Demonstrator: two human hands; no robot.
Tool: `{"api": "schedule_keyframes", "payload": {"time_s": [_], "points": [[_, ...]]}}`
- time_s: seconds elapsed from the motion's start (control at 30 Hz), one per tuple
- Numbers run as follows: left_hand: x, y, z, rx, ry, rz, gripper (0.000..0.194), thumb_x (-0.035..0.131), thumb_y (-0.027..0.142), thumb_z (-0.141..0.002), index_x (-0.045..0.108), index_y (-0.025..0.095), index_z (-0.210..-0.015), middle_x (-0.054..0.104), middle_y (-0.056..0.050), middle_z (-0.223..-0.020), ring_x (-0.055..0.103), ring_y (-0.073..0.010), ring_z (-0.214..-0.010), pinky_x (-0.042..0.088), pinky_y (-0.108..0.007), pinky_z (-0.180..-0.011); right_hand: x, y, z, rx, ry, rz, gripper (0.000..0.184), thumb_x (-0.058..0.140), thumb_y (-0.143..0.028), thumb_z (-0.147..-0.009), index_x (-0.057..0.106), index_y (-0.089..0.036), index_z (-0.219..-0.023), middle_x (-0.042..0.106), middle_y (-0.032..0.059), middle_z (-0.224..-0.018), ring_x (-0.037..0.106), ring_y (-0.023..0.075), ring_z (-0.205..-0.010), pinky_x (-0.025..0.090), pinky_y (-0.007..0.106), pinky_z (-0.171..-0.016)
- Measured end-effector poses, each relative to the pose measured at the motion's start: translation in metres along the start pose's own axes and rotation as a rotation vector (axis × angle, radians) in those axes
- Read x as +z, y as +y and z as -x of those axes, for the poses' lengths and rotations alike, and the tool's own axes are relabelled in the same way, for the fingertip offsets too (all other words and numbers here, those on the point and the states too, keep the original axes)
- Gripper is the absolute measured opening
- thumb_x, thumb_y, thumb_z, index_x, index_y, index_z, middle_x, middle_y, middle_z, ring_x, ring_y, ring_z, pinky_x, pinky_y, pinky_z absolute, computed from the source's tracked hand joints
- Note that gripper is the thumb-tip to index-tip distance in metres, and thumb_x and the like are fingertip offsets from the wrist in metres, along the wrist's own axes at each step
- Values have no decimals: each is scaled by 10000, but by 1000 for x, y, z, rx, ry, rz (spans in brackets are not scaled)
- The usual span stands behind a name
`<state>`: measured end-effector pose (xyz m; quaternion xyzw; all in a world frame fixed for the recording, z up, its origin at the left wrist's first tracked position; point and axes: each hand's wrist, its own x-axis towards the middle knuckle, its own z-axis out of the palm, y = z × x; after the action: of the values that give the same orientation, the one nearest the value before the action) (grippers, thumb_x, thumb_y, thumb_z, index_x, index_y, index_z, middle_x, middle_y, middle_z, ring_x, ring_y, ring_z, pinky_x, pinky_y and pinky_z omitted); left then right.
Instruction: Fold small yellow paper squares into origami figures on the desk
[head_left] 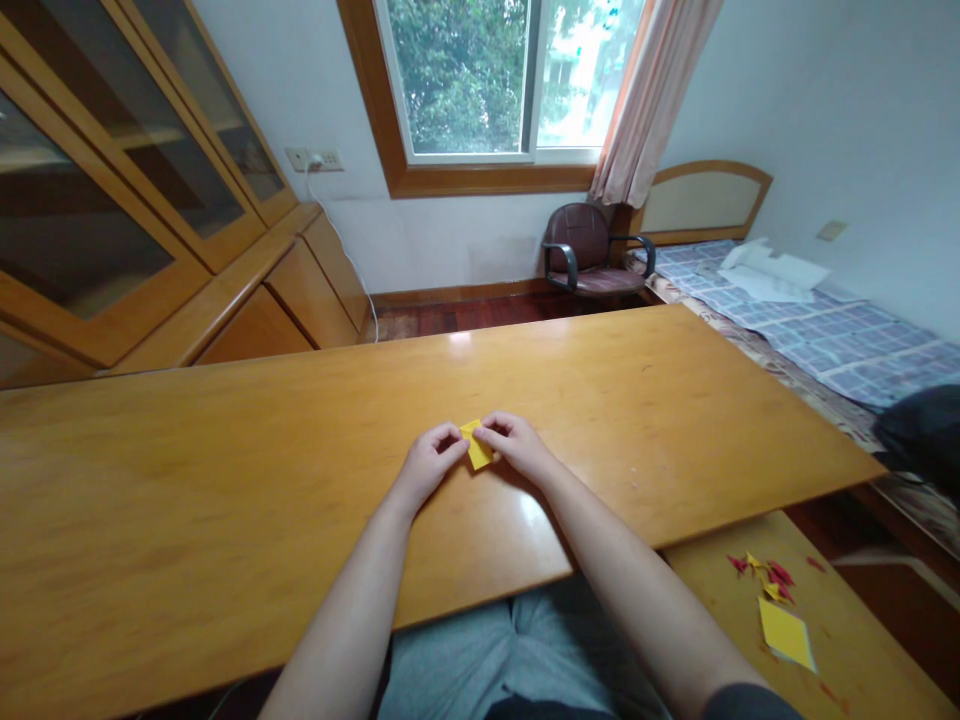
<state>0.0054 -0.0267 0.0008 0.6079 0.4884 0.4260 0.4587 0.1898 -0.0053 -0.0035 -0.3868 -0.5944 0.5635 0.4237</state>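
A small piece of folded yellow paper (480, 455) is held just above the wooden table (225, 480), near its middle. My left hand (435, 458) pinches the paper's upper left edge between thumb and fingers. On the other side, my right hand (516, 445) grips the upper right edge the same way. The paper's lower part hangs uncovered between both hands, and a crease runs near its top. The fingertips behind the paper are partly hidden.
A lower surface (712, 560) at the right bears a stack of yellow paper squares (785, 634) and several small red and yellow folded paper pieces (778, 574). Beyond the table are an office chair (581, 245), a bed (847, 310) and, at left, a glass-fronted cabinet (217, 262).
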Motion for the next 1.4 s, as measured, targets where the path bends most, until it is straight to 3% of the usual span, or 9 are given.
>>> {"api": "schedule_keyframes", "payload": {"time_s": [0.83, 1.13, 1.4], "points": [[0, 2, -1, 0, -26, -34, 281, 600, 411, -822, 568, 168, -686, 528, 19, -669, 492, -142, -674, 389, -237, -651, -3, 5, -1, -52, -47, 63, 297, 664, -448, -819, 646, -156, -767, 578, -9, -696, 504, 127, -657, 387, 233, -604], [0, 8, 0, -32, -32, 18, 286, 607, 418, -800, 564, 171, -663, 531, 24, -643, 482, -139, -644, 388, -241, -641, -2, -4, 0, 15, 13, -17, 336, 622, -481, -831, 640, -156, -748, 582, -10, -662, 512, 124, -616, 401, 241, -592], [0, 6, -1, -15, -86, -14, 281, 609, 423, -807, 580, 170, -687, 548, 15, -667, 495, -146, -669, 391, -243, -657, 0, -1, 0, 7, -14, 44, 298, 668, -448, -792, 656, -155, -741, 591, -9, -676, 516, 126, -637, 393, 235, -586]]}}
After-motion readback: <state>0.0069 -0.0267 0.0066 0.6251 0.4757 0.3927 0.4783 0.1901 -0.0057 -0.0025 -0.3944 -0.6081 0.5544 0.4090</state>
